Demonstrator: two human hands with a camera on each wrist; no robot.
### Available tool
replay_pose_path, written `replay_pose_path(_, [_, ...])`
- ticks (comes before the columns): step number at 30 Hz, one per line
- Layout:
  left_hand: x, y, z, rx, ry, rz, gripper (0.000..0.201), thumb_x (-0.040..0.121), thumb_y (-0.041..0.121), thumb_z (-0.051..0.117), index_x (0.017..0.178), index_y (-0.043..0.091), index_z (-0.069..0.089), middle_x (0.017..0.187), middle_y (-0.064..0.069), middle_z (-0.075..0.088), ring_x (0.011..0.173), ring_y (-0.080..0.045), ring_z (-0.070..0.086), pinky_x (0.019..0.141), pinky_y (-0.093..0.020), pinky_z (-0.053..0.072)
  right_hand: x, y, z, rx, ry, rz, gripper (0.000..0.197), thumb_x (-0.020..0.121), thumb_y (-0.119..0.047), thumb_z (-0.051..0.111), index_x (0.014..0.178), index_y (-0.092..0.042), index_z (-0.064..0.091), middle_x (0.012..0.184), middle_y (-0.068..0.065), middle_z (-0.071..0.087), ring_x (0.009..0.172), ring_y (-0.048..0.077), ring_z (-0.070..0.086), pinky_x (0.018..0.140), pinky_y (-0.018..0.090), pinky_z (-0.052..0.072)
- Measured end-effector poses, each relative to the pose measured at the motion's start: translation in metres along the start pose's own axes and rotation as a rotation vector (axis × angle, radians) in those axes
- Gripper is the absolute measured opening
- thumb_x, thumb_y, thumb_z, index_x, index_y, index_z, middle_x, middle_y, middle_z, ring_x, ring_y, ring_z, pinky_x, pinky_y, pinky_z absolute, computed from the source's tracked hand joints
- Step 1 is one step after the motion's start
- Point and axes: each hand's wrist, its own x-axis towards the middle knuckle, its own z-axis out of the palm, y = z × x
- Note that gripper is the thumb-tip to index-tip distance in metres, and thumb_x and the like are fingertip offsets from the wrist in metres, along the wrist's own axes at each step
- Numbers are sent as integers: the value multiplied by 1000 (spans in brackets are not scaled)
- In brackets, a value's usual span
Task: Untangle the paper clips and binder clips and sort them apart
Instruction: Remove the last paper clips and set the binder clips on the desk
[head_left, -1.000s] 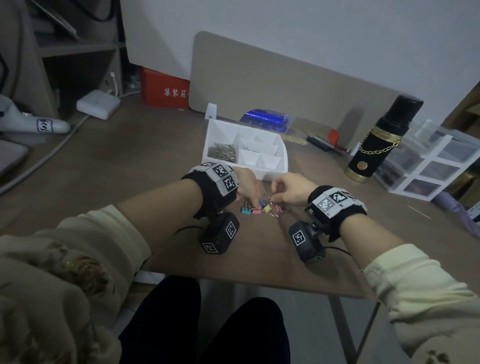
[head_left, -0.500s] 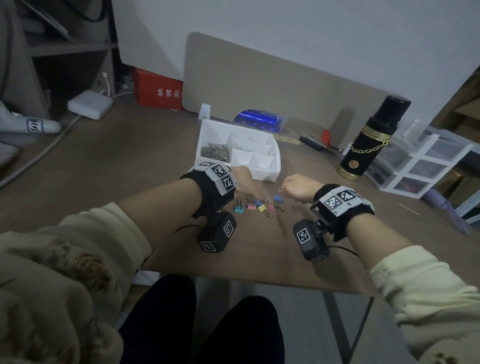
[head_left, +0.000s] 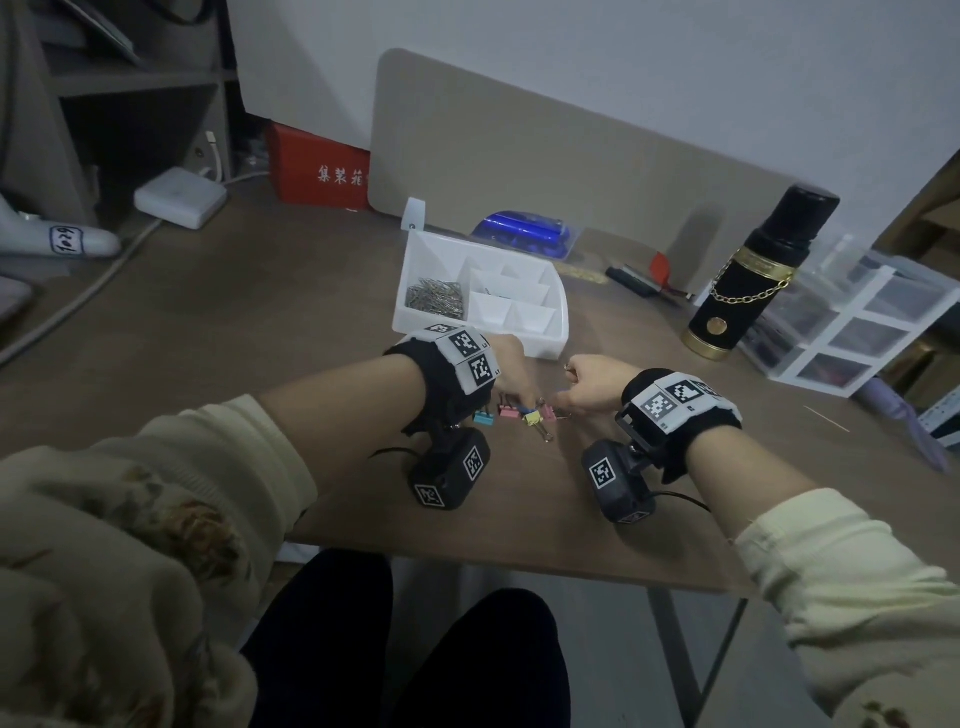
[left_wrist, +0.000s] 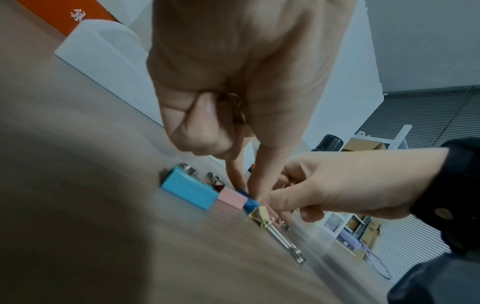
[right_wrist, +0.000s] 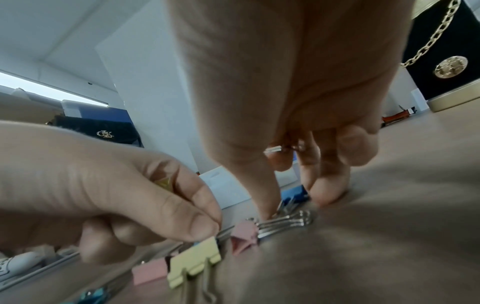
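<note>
- Brown wood-look desk (head_left: 260, 322) carries everything; binder clips (head_left: 519, 415) sit in a short row near the front edge, roughly mid-width, between the two hands.
- Row, left to right: light-blue clip (left_wrist: 189, 193), pink clip (left_wrist: 232, 198), dark-blue clip (left_wrist: 250, 202), yellow clip (right_wrist: 193, 265), second pink clip (right_wrist: 244, 232). Silver handles on the yellow one lie flat toward the front edge.
- Left hand (head_left: 511, 374): thumb and forefinger pinched down at the yellow clip's top edge, fingertips (right_wrist: 205, 224) touching it. Remaining fingers curled; a wire paper clip (left_wrist: 237, 109) is tucked in the palm.
- Right hand (head_left: 592, 387): fingers curled, thumb tip down on the silver handles (right_wrist: 288, 222) of the second pink clip, other fingertips on the desk just beyond. Wire glints between the curled fingers; cannot tell what it is.
- White divided tray (head_left: 545, 338) stands just behind the hands; paper clips (head_left: 436, 299) piled in its left compartment.
- Black-and-gold bottle (head_left: 748, 280) and clear drawer unit (head_left: 862, 332) toward the right edge; red box (head_left: 322, 171) and white adapter (head_left: 182, 197) toward the back-left corner.
</note>
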Motion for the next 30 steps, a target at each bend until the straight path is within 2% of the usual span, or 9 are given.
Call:
replay_pose_path(3, [1,0,1,-12,-41,32,37,85,26,66,56,16,43,56,2,40,39,-8,39,35,-11,29,3,0,2,-16,59,-38,38,85,-20,63,64,-20,31,67,-7,36,63,14,39,49,21,26])
replay_pose_path(7, [5,0,5,-22,-69,55,39,95,27,55,61,14,39,63,2,42,51,-8,39,37,-10,33,5,0,4,-30,75,-69,32,84,-18,61,66,-18,33,72,-3,42,72,20,43,51,22,30])
replay_pose_path(14, [4,-13,0,-221,21,24,27,93,29,56,69,19,49,68,5,48,56,-6,44,50,-16,38,4,-3,1,168,151,-93,34,83,-18,58,65,-19,30,67,-3,42,63,18,39,52,25,29])
replay_pose_path(17, [4,-7,0,-579,-19,-68,40,101,38,32,82,10,54,71,-2,44,53,-13,35,45,-23,30,2,-9,-8,394,203,-155,33,82,-15,59,66,-19,30,69,2,45,65,19,39,56,28,32])
replay_pose_path(20, [2,-7,0,-1053,-228,-143,54,98,44,15,75,8,48,64,-1,34,41,-9,22,40,-14,17,-3,-23,-15,597,253,-249,29,72,-18,61,67,-19,33,75,10,48,66,19,40,61,32,34])
replay_pose_path(22, [0,-9,1,-1241,-315,-132,50,94,43,14,70,10,44,60,1,32,33,-6,21,36,-13,12,-5,-32,-17,707,252,-306,24,76,-7,58,71,-17,37,75,11,51,57,19,43,54,28,38])
replay_pose_path(24, [-1,-11,0,-1369,-310,-110,45,91,40,16,67,12,41,58,1,34,32,-6,24,32,-14,12,-6,-38,-16,720,230,-355,22,83,7,53,80,-13,43,71,5,51,51,15,46,46,19,40])
replay_pose_path(27, [-3,-17,1,-1471,-221,-86,42,92,39,19,70,13,44,58,-2,40,33,-7,31,30,-12,17,-8,-44,-16,730,209,-417,19,86,8,54,97,-6,48,75,3,54,52,12,53,48,16,45])
replay_pose_path(30, [-4,-26,1,-1596,-132,-108,40,94,38,25,72,13,47,53,-2,46,34,-8,39,31,-10,18,-7,-44,-15,683,225,-481,21,85,2,62,102,-8,54,94,3,57,78,3,60,70,17,51])
